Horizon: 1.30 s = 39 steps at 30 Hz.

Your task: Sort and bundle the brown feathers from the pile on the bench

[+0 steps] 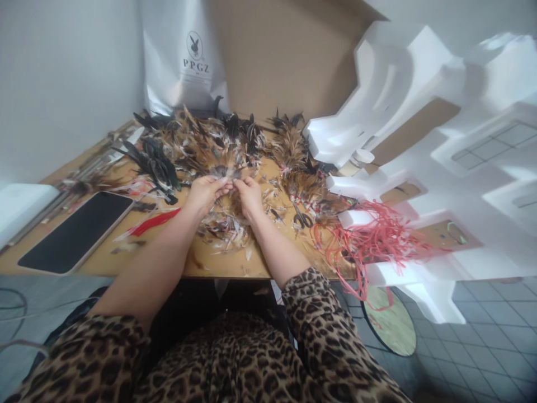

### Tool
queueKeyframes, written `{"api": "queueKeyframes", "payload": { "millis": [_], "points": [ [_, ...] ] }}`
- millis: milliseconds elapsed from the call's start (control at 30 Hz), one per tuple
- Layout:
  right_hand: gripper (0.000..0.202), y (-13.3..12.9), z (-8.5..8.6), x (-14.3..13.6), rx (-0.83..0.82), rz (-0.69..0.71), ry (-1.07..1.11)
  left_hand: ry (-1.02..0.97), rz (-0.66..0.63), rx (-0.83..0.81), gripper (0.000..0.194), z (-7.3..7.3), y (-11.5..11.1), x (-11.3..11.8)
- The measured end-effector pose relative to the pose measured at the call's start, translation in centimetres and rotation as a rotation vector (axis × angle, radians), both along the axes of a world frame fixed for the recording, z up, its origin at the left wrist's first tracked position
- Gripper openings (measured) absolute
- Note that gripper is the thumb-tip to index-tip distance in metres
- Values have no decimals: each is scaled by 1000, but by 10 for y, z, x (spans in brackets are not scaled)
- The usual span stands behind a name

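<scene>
My left hand [206,193] and my right hand [248,195] meet over the middle of the table, fingertips pinched close together. Between them is a small tuft of greyish-brown feathers [224,172], which both hands seem to grip; its lower end is hidden by my fingers. Just beyond lies a large heap of brown feathers [195,140] with dark tips. Loose feathers [224,229] are scattered on the tabletop beneath my wrists. Left of my left hand rests a bunch of black feathers [155,162]. Black-handled scissors [302,219] lie to the right of my right hand.
A phone [78,232] and red strips [154,222] lie at left. Brown feather bundles [289,146] line the right side, beside tangled red ribbon [377,235] on white foam pieces [470,196]. A silver bag [184,61] and cardboard [289,56] stand behind.
</scene>
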State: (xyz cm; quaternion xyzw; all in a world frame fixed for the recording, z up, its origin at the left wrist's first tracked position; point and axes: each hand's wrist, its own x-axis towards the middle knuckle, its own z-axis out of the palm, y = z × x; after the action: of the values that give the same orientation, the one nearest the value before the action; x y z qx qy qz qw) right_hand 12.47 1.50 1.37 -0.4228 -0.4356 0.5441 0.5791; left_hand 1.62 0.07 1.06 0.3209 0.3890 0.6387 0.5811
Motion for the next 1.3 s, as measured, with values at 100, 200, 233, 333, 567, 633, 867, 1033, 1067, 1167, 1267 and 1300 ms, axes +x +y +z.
{"api": "queueKeyframes", "payload": {
  "millis": [100,200,233,333,567,633,867,1033,1067,1167,1267,1300],
  "points": [
    [13,3,1,5,-16,15,-5,2,-59,-26,12,0,-2,0],
    [12,5,2,9,43,80,-8,-4,-121,-52,10,0,-2,-1],
    [12,5,2,10,60,89,-14,-8,-135,-59,10,0,-2,-1],
    [12,6,0,11,90,94,-36,-22,-153,-60,8,-1,-2,-2],
    [13,5,-1,9,64,67,-69,97,-104,-49,11,-3,0,0],
    [13,4,0,9,57,65,-73,141,-71,-39,13,-4,1,0],
    [18,0,5,8,47,68,-68,44,-46,-51,12,-5,2,-1],
    [21,2,1,9,68,67,-56,63,-80,-35,15,-6,1,-2],
    [21,3,0,10,75,68,-54,86,-86,-33,15,-5,1,-1],
    [20,5,-1,12,101,80,-86,170,-71,-28,17,-3,0,0],
    [22,6,0,16,131,111,-124,245,-22,-12,19,0,-1,1],
    [23,6,1,17,141,125,-135,268,-12,-5,19,1,-1,1]
  ]
}}
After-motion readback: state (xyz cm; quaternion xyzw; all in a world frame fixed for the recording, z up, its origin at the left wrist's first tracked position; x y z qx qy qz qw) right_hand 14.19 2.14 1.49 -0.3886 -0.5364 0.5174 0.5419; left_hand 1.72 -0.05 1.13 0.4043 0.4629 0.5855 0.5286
